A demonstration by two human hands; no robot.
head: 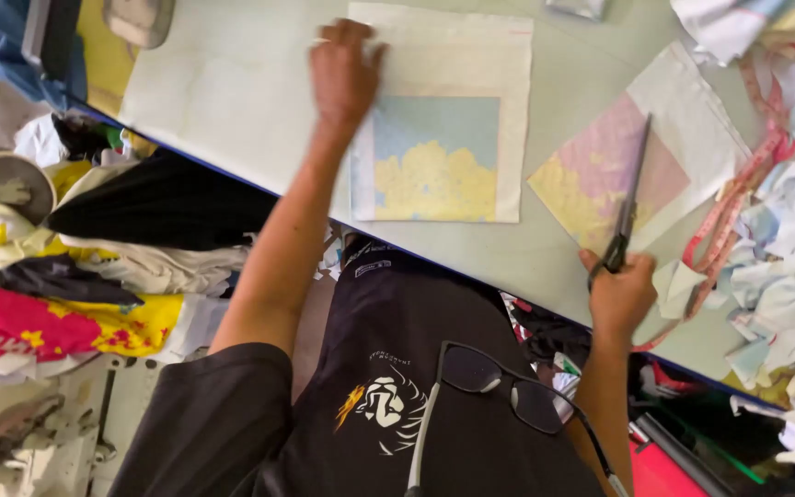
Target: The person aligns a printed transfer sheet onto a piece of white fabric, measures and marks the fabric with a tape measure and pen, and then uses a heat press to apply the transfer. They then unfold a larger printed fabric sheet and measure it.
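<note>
While the left hand [344, 74] presses flat on the upper left corner of a cream cloth panel [443, 120] near the top middle of the frame, the right hand [620, 296] at the lower right is closed around the handles of a pair of scissors [627, 207]. The left fingers are spread and lie on the cloth, gripping nothing. The scissors' dark blades point up and away from the person, closed or nearly so, and lie over a second cloth panel [637, 156] turned at an angle in the upper right. The first panel carries a pale blue square with a yellow patch low in it; the second shows pink and yellow. Both panels lie on a pale green table [563, 258] with a blue edge running diagonally across the frame, well apart from each other. Along the right edge sits a heap of white cloth scraps [789, 276], with a pink measuring tape [738, 198] curling between the heap and the angled panel. Folded bright cloths [66, 322] in red, yellow and white pile up at the lower left, below the table's edge. Dark glasses [499, 382] hang from the person's black shirt at the bottom middle.
</note>
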